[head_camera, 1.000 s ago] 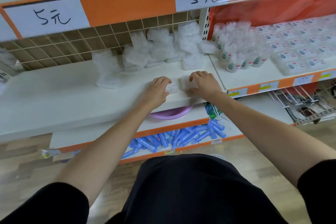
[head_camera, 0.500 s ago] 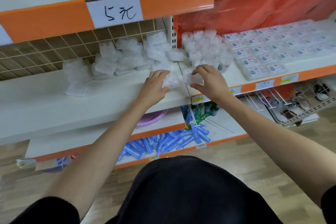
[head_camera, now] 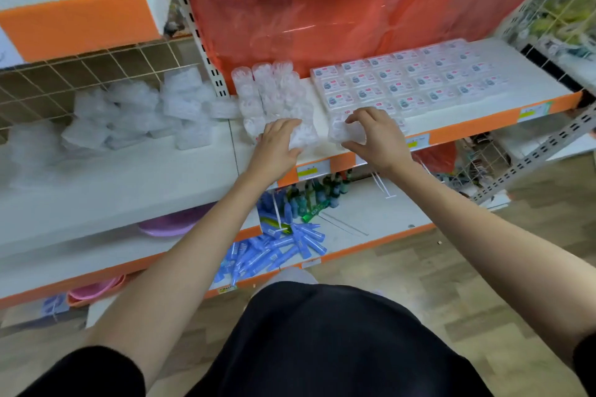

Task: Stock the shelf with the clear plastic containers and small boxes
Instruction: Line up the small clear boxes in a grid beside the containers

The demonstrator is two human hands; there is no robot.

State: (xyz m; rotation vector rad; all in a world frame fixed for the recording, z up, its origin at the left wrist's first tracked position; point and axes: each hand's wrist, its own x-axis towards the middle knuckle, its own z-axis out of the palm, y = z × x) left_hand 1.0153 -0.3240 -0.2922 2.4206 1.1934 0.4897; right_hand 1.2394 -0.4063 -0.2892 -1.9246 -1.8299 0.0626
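Note:
My left hand [head_camera: 278, 145] grips a clear plastic container [head_camera: 303, 136] at the front of the white shelf [head_camera: 477, 109], right beside a cluster of clear round containers [head_camera: 274, 90]. My right hand [head_camera: 377, 135] holds a second clear container [head_camera: 346, 132] just in front of the rows of small labelled boxes [head_camera: 403, 80]. Both containers sit low over the shelf near its front edge. A loose heap of clear containers [head_camera: 145, 113] lies on the neighbouring shelf to the left.
A red plastic sheet [head_camera: 338, 3] hangs behind the shelf. A slotted upright post [head_camera: 206, 51] divides the two bays. Below are blue tubes [head_camera: 277, 251], green bottles [head_camera: 309, 200] and a purple basin [head_camera: 167, 226]. A wire rack [head_camera: 554, 10] stands at right.
Both hands have carried their clear containers rightward, from the left bay past the upright post onto the right shelf. My view has swung right with them.

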